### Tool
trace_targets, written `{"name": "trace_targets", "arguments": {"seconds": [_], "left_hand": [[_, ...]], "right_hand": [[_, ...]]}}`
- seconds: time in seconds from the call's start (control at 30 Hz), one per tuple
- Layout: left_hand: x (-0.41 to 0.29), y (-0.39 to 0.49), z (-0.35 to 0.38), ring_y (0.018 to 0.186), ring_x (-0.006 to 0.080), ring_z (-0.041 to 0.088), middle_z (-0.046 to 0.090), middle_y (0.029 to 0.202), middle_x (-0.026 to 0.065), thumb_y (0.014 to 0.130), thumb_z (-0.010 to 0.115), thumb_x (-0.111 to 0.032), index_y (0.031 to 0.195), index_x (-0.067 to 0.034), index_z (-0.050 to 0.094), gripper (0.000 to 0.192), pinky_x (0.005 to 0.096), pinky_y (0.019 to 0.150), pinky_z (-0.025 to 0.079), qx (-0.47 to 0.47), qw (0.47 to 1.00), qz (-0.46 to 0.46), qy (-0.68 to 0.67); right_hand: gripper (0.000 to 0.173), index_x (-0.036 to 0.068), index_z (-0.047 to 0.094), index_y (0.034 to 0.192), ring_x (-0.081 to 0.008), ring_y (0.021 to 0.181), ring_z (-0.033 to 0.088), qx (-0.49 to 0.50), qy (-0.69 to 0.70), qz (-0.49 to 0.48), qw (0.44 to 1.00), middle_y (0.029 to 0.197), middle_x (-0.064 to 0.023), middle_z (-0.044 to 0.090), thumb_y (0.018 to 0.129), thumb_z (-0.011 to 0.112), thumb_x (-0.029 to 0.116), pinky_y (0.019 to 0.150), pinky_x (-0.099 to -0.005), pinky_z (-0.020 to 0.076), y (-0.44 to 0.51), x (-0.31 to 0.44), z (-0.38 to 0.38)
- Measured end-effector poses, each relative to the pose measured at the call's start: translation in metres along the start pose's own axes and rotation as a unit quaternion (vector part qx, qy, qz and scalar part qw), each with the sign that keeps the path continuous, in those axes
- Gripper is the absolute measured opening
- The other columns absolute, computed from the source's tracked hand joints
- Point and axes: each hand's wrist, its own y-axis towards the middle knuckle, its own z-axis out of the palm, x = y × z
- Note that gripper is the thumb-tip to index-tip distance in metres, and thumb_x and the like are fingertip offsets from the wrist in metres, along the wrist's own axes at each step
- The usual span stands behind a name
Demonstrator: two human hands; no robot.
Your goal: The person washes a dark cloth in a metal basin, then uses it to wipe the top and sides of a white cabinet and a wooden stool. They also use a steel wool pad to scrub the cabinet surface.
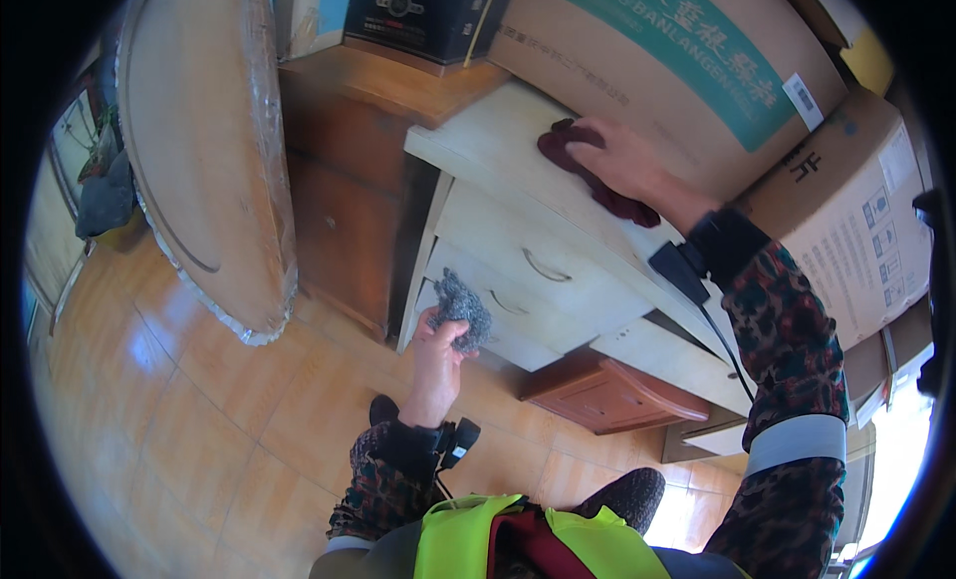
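Note:
My left hand (441, 355) grips a grey steel-wool scouring pad (461, 310) in front of the drawers of a white cabinet. With its fingers on a dark red cloth (564, 157), my right hand (620, 157) rests on the cabinet's white top (493, 142). Part of the cloth trails along the top below the right wrist. Curved metal handles mark the drawer fronts (523, 239) beneath. The right hand is beside a large cardboard box with a green band.
Large cardboard boxes (672, 49) stand behind and right of the cabinet top. A brown wooden cabinet (340, 220) and a plastic-edged rounded board (202, 146) are at left. A reddish-brown wooden piece (612, 396) sits low by the drawers, over the tiled floor (224, 415).

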Motion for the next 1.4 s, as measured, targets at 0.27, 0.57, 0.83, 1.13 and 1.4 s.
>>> {"name": "trace_targets", "arguments": {"seconds": [0.27, 0.57, 0.83, 1.13, 1.4], "left_hand": [[-0.003, 0.004, -0.001, 0.086, 0.0155, 0.061, 0.062, 0.094, 0.0044, 0.077, 0.067, -0.009, 0.117, -0.01, 0.044, 0.046, 0.0357, 0.06, 0.049, -0.012, 1.0, -0.007, -0.014], [0.002, 0.007, 0.001, 0.075, 0.0143, 0.061, 0.062, 0.089, 0.0035, 0.076, 0.068, -0.012, 0.114, -0.009, 0.048, 0.043, 0.0329, 0.057, 0.05, -0.027, 1.0, 0.0, -0.002], [-0.006, 0.001, 0.0, 0.076, 0.0128, 0.062, 0.065, 0.091, 0.0039, 0.076, 0.069, -0.013, 0.112, -0.01, 0.051, 0.04, 0.0305, 0.056, 0.049, -0.028, 1.0, -0.004, 0.003], [-0.012, 0.008, -0.012, 0.068, 0.0153, 0.063, 0.065, 0.09, 0.0043, 0.077, 0.069, -0.011, 0.11, -0.011, 0.05, 0.037, 0.0301, 0.051, 0.05, -0.082, 0.995, 0.042, 0.03], [-0.004, -0.004, -0.011, 0.072, 0.0148, 0.063, 0.065, 0.091, 0.0047, 0.076, 0.069, -0.014, 0.111, -0.01, 0.048, 0.041, 0.0319, 0.053, 0.048, -0.044, 0.999, 0.021, 0.022]], "right_hand": [[0.042, 0.014, 0.067, 0.118, -0.0358, 0.113, 0.06, 0.054, -0.108, 0.043, 0.992, 0.118, -0.0173, 0.066, 0.088, 0.052, 0.038, 0.096, -0.0441, 0.0458, 0.107, 0.03, 0.024], [0.039, 0.012, 0.068, 0.111, -0.0329, 0.098, 0.065, 0.003, 0.095, -0.202, 0.975, 0.104, -0.0145, 0.069, 0.079, 0.066, 0.033, 0.088, -0.039, 0.0509, 0.009, 0.101, 0.006], [0.038, 0.013, 0.066, 0.106, -0.0283, 0.095, 0.06, -0.242, -0.105, -0.398, 0.878, 0.104, -0.0065, 0.063, 0.072, 0.077, 0.025, 0.076, -0.0373, 0.0531, -0.002, 0.134, 0.019], [0.03, 0.012, 0.059, 0.101, -0.0306, 0.094, 0.059, -0.205, -0.249, -0.399, 0.858, 0.097, -0.0101, 0.058, 0.076, 0.073, 0.023, 0.074, -0.0381, 0.0544, 0.061, 0.198, 0.037], [0.044, 0.012, 0.059, 0.114, -0.035, 0.101, 0.063, -0.117, -0.202, -0.224, 0.946, 0.107, -0.0149, 0.062, 0.082, 0.068, 0.04, 0.081, -0.046, 0.0532, 0.026, 0.161, 0.015]]}}
